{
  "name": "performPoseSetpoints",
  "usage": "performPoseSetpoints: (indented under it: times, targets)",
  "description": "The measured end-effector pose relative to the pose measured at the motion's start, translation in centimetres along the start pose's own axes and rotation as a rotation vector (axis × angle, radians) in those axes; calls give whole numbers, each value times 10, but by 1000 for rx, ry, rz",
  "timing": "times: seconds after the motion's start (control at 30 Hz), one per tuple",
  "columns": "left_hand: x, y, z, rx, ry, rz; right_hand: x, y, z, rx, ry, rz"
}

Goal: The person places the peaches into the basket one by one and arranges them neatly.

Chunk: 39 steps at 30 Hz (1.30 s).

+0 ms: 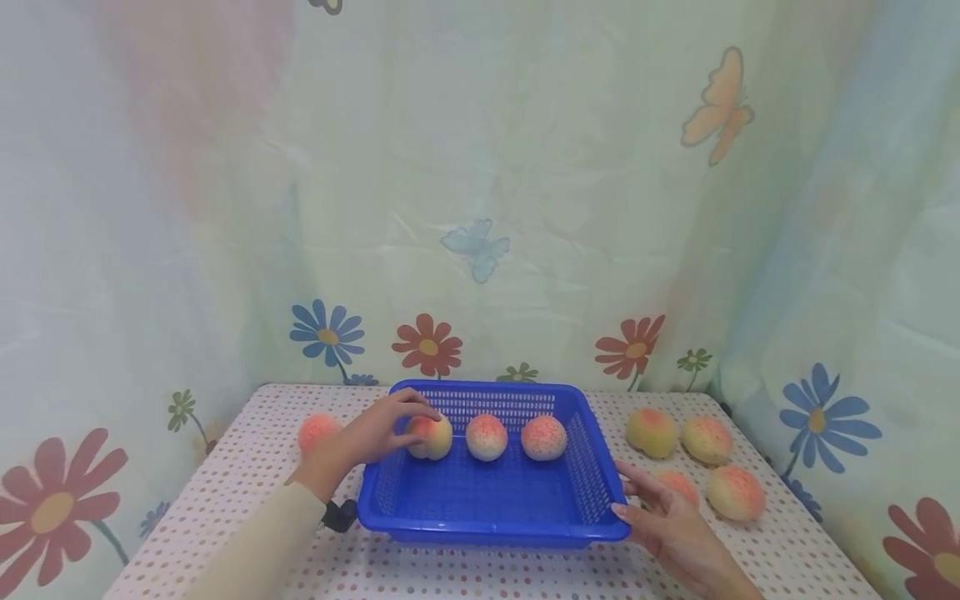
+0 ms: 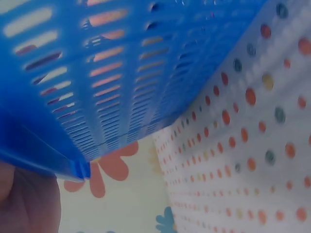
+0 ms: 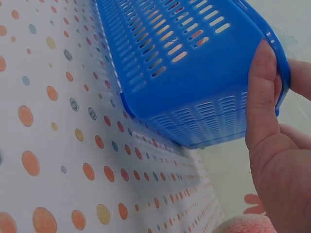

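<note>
A blue plastic basket with slotted walls stands on the table and has three peaches in a row along its far side. My left hand reaches over the basket's left rim and holds the leftmost peach between thumb and fingers. Beside that one are the middle peach and the right peach. At the basket's near right corner my right hand pinches the rim, its thumb on top. The right wrist view shows the fingers along the outer wall.
Right of the basket lie several more peaches, one partly behind my right hand. Another peach sits left of the basket, partly covered by my left wrist. A dotted cloth covers the table; a flowered curtain hangs behind.
</note>
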<state>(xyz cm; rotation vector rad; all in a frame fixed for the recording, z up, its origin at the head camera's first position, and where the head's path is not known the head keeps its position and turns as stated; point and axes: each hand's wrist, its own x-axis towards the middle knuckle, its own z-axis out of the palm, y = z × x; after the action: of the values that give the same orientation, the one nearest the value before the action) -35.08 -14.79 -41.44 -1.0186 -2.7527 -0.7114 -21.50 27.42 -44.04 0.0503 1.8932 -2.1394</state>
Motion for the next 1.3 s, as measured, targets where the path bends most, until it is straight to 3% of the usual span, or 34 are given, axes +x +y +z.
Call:
performPoseSetpoints:
  times: [0.3, 0.53, 0.8, 0.93, 1.07, 1.2, 1.3]
  targets:
    - [-21, 0, 6, -31, 223, -58, -2, 0, 0, 12, -9, -12]
    - [-46, -3, 7, 4, 421, -27, -2, 0, 1, 8, 5, -8]
    - [-66, -10, 11, 28, 517, -25, -2, 1, 1, 6, 23, -9]
    - [-74, -18, 14, 46, 573, -85, -3, 1, 1, 11, 13, -3]
    - [-83, -28, 17, 76, 675, -152, -3, 0, 1, 18, 4, 4]
    - [-90, -36, 21, 47, 759, -247, -4, -1, 1, 13, 0, 2]
    - [-94, -43, 23, 15, 778, -330, -5, -1, 2, 14, -1, 2]
